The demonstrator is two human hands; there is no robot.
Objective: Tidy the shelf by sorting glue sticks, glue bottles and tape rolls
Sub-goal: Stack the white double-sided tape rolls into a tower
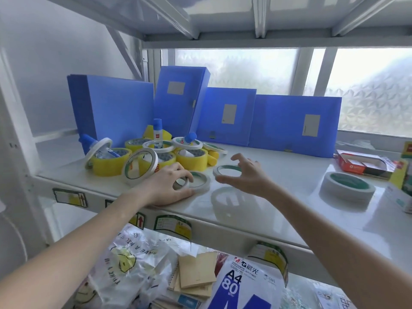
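Observation:
On the white shelf [278, 197] a heap at the left mixes yellow tape rolls [194, 158], thin white tape rolls [139, 167] and blue-capped glue bottles [157, 129]. My left hand [171, 182] rests on the shelf with its fingers pinching a small white tape roll [181, 184], which touches a flat white roll [201, 181]. My right hand [244, 175] hovers open, fingers spread, just over another flat white tape roll [226, 170]. A thicker white roll [346, 186] lies alone at the right.
Several blue file boxes [294, 123] stand along the back against a frosted window. An open red carton [363, 163] sits at the far right. Below, the lower shelf holds a pack of A4 paper [243, 284], plastic bags and brown envelopes.

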